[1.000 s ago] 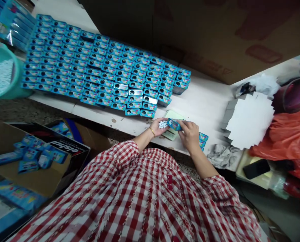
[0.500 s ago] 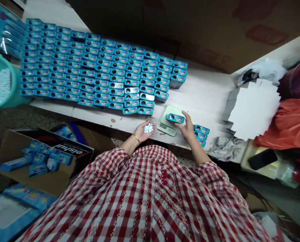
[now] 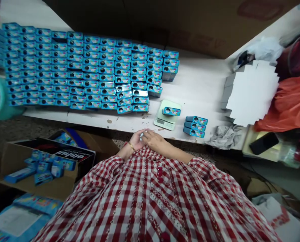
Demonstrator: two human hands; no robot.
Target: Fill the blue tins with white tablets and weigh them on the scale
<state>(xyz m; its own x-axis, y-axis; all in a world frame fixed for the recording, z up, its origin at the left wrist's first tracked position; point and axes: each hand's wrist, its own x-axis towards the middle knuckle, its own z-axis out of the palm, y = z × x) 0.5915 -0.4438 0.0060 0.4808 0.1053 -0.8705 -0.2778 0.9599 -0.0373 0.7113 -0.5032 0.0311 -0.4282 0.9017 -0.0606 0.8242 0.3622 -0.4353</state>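
Observation:
Just past the table's front edge, my left hand [image 3: 137, 140] is cupped around small white pellets [image 3: 141, 135], which are mostly covered. My right hand [image 3: 153, 139] lies over that palm, fingers bent together at the pellets; what is between its fingertips is hidden. A pale green kitchen scale [image 3: 165, 125] lies ahead and slightly right of both hands. On it stands a blue tin [image 3: 171, 111] with a dark round opening in its top, touched by neither hand. Three similar blue tins [image 3: 194, 127] stand in a short column right of the scale.
Rows of blue tins [image 3: 75, 70] fill the table's left side. A turquoise tub [image 3: 4, 101] of white pellets stands far left. Below it, an open carton [image 3: 36, 186] holds blue packs. White card pieces [image 3: 253, 94], a crumpled cloth [image 3: 222, 136] and a phone [image 3: 264, 143] lie right.
My right hand has let go of the tin on the scale and moved left onto my left palm. My left hand has drawn slightly back and curled. The camera view has shifted a little.

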